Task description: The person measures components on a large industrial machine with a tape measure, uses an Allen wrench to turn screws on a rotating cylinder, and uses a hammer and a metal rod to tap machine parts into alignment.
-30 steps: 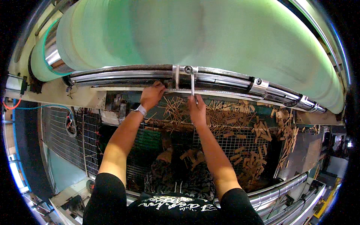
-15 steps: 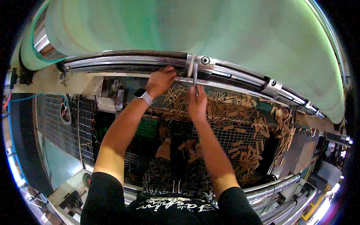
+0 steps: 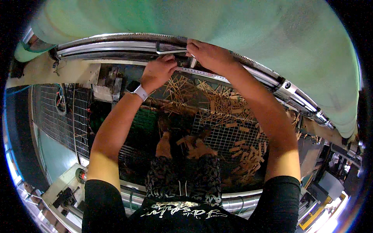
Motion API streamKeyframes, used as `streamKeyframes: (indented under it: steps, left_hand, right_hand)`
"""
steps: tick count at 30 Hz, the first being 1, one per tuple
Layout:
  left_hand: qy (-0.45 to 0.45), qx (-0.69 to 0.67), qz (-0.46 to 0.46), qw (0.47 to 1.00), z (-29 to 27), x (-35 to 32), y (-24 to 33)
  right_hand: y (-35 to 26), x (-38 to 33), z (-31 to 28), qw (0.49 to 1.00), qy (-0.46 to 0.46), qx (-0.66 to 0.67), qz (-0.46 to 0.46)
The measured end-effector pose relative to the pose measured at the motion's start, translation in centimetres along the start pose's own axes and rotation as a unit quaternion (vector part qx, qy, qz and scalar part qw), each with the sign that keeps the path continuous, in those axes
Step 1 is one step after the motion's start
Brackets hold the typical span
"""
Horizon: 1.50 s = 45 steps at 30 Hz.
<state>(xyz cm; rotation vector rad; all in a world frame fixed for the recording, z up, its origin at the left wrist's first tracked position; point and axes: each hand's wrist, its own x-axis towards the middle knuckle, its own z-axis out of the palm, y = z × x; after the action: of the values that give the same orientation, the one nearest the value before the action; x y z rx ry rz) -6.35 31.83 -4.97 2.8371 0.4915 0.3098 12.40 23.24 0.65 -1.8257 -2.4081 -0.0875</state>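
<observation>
- Both the silver L-shaped metal hex key (image 3: 173, 51) and the person's right hand (image 3: 210, 55) had moved up since the earlier frame; the key, upright then, now lay nearly level across the long silver metal rail (image 3: 105, 47), its short arm at the left.
- Right fingers were clamped on the key's right end.
- Just below, the left hand (image 3: 158, 72) had its fingertips at the left end of a pale, marked measuring strip (image 3: 198, 72); whether they pinched it, I could not tell.
- A white-banded watch (image 3: 134, 87) circled the left wrist.
- Beyond the rail curved a large pale-green roller (image 3: 147, 17).
- Brown flat scraps (image 3: 221, 100) littered the area below, some on a metal wire grid (image 3: 219, 136).
</observation>
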Motion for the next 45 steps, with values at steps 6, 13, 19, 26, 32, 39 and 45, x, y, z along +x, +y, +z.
streamKeyframes:
  steps: [6,13,19,26,32,39,45]
  left_hand:
    - [0.015,-0.011,-0.004,1.0,0.1,-0.4,0.1]
    - [0.021,0.016,0.018,0.999,-0.2,-0.6,-0.3]
    - [0.005,-0.007,0.01,1.0,0.6,-0.5,-0.9]
    - [0.042,-0.013,0.044,0.998,0.8,-0.3,-1.2]
    - [0.004,-0.018,0.045,0.999,0.2,0.2,-1.2]
    - [-0.044,-0.061,0.02,0.997,0.3,0.3,-1.4]
    - [0.036,-0.07,0.077,0.994,1.0,0.5,-1.9]
  right_hand:
    - [0.6,0.0,1.3,0.996,0.023,0.091,0.012]
    - [0.9,0.1,2.0,0.979,0.011,0.201,0.009]
    - [0.8,-0.1,2.3,0.947,0.028,0.318,0.038]
    - [-2.0,-2.5,-1.9,0.993,0.09,0.075,0.031]
    - [-9.6,-11.0,0.9,0.742,0.079,0.539,0.392]
    - [-12.0,-6.3,4.6,0.559,0.265,0.645,0.448]
    - [-13.9,-2.7,4.3,0.412,0.382,0.695,0.448]
